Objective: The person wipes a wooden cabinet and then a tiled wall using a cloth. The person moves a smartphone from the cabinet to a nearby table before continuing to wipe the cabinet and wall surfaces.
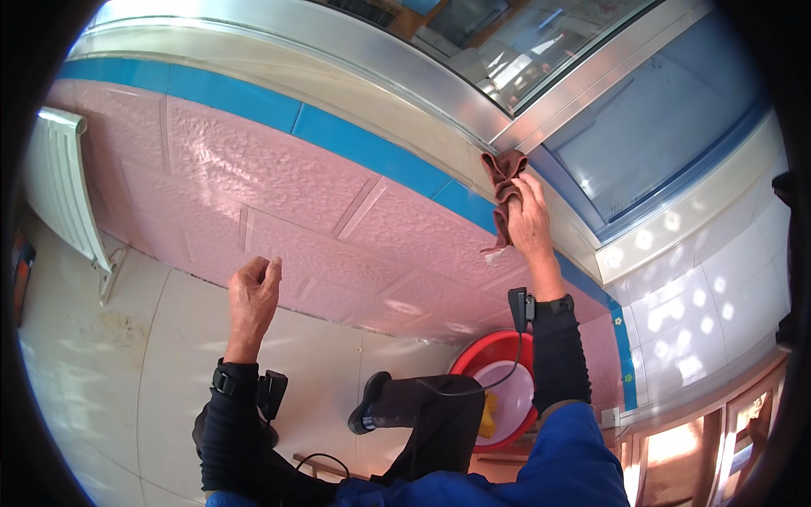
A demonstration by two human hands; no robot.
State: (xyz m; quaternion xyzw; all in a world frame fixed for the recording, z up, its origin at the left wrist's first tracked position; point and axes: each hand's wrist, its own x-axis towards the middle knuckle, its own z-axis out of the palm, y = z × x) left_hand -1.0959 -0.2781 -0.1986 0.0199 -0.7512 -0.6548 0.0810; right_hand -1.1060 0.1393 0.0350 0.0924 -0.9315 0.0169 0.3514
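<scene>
My right hand [531,218] grips a dark reddish-brown cloth [505,171], bunched under the fingers. The cloth lies against the tiled window sill [405,120], close to the lower corner of the metal window frame [500,136]. Part of it hangs over the blue tile border [393,177], with a pale tag at its lower end. My left hand [255,298] is held in front of the pink textured wall [279,184], its fingers curled in and nothing visible in them. Both wrists carry strapped black devices.
A red basin [461,361] with a pink basin [510,393] inside stands by my knee; a yellow item [488,415] lies in it. At left is a white radiator [63,184]. Wooden furniture [684,443] stands at lower right, below a white-tiled wall [678,310].
</scene>
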